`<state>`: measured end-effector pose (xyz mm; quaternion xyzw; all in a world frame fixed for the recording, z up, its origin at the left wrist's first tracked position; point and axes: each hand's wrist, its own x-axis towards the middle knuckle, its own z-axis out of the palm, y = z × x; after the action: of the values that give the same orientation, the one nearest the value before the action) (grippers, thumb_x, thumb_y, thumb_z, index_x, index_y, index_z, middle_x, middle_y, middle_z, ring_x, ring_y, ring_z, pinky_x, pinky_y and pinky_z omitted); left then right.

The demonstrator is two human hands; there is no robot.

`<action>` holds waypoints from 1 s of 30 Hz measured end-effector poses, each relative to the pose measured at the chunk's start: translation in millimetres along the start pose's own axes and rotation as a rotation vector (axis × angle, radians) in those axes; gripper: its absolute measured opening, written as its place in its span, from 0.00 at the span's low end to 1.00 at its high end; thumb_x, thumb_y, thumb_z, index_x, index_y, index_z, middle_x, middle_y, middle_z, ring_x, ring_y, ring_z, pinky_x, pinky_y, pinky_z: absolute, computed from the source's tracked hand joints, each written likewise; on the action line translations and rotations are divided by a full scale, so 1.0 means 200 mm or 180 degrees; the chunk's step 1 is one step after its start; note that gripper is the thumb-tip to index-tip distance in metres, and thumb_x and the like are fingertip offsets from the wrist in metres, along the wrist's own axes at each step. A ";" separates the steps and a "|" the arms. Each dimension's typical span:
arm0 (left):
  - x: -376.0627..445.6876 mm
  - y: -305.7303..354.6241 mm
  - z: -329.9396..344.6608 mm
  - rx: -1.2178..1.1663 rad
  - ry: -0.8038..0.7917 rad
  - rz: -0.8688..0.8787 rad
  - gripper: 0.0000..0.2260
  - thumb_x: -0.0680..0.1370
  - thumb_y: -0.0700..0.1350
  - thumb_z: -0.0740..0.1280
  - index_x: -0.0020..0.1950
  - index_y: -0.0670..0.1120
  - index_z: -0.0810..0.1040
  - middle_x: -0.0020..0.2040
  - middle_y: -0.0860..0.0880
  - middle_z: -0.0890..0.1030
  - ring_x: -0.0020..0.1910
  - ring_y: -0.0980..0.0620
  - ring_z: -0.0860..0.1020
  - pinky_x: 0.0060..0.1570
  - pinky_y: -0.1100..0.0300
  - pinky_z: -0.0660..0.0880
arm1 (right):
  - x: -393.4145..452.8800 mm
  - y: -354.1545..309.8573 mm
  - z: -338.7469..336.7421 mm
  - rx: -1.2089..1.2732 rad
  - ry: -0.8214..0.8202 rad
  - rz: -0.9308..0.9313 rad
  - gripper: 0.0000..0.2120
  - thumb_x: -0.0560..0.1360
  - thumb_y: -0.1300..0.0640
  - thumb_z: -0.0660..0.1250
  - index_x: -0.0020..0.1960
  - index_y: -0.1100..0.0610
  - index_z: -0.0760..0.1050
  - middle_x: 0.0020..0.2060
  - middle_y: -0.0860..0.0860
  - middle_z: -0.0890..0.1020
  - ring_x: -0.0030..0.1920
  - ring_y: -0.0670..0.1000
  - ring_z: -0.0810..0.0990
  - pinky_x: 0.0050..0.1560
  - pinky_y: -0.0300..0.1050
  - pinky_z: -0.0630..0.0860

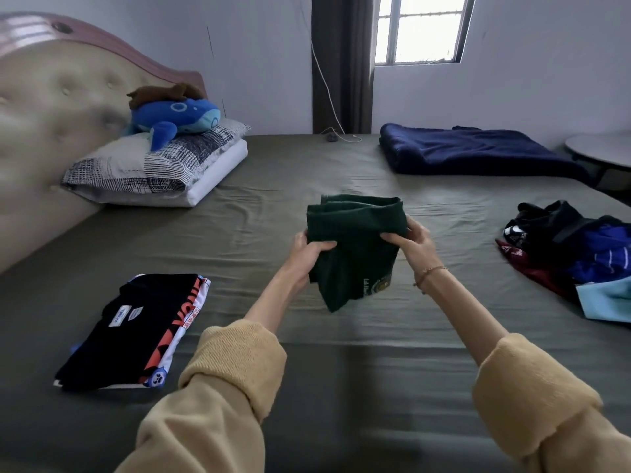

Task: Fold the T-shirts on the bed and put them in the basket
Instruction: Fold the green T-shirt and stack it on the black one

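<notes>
A dark green T-shirt (355, 244), partly folded, hangs above the middle of the bed (259, 233). My left hand (307, 254) grips its left edge and my right hand (413, 244) grips its right edge. The shirt's lower end droops between my wrists and shows a small printed badge. A folded stack of T-shirts (136, 332), black on top with orange and white print, lies on the bed at the front left. A loose pile of unfolded shirts (573, 254) in black, blue, maroon and light blue lies at the right edge. No basket is in view.
Two pillows (157, 169) with a blue plush toy (177, 117) sit by the padded headboard (51, 107) at the left. A folded navy blanket (474, 151) lies at the far right of the bed. A round table edge (601, 148) shows beyond it.
</notes>
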<state>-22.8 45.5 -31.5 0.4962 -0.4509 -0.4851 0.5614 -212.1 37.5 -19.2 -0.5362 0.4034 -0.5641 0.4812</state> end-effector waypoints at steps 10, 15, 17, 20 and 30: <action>-0.32 -0.54 -0.15 0.1998 -0.0664 -0.0115 0.16 0.68 0.25 0.65 0.56 0.30 0.78 0.49 0.50 0.79 0.52 0.54 0.76 0.48 0.76 0.70 | -0.34 0.39 -0.27 -0.3503 -0.1794 0.0328 0.19 0.59 0.55 0.76 0.50 0.48 0.82 0.50 0.46 0.83 0.53 0.46 0.78 0.57 0.43 0.73; -0.42 -0.56 -0.18 0.2297 -0.0848 -0.0272 0.24 0.64 0.25 0.55 0.52 0.37 0.82 0.57 0.45 0.78 0.57 0.52 0.75 0.57 0.68 0.68 | -0.45 0.44 -0.27 -0.3626 -0.2605 0.0475 0.19 0.61 0.62 0.62 0.39 0.39 0.79 0.44 0.43 0.80 0.49 0.52 0.79 0.55 0.47 0.74; -0.41 -0.55 -0.18 0.2220 -0.0471 -0.0323 0.23 0.66 0.24 0.52 0.46 0.40 0.83 0.55 0.42 0.79 0.56 0.50 0.75 0.57 0.65 0.69 | -0.46 0.41 -0.28 -0.3577 -0.2830 0.0576 0.24 0.58 0.59 0.55 0.35 0.29 0.77 0.45 0.44 0.83 0.49 0.51 0.80 0.56 0.48 0.74; -0.41 -0.54 -0.13 0.1857 0.0202 -0.0989 0.11 0.74 0.33 0.59 0.40 0.48 0.74 0.49 0.41 0.80 0.51 0.46 0.75 0.49 0.58 0.69 | -0.51 0.37 -0.26 -0.3245 -0.2922 0.0801 0.25 0.58 0.59 0.54 0.40 0.35 0.81 0.39 0.39 0.83 0.44 0.38 0.77 0.54 0.41 0.73; -0.45 -0.55 -0.06 0.2258 0.0270 -0.1360 0.13 0.77 0.53 0.67 0.42 0.43 0.74 0.57 0.40 0.77 0.59 0.44 0.74 0.57 0.57 0.68 | -0.55 0.40 -0.20 -0.2879 -0.1698 0.0779 0.11 0.72 0.66 0.64 0.43 0.52 0.81 0.38 0.50 0.83 0.39 0.42 0.78 0.42 0.34 0.70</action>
<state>-33.4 132.3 -143.9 0.7608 -0.4534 -0.3844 0.2605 -247.0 125.1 -125.0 -0.7637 0.5294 -0.1180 0.3502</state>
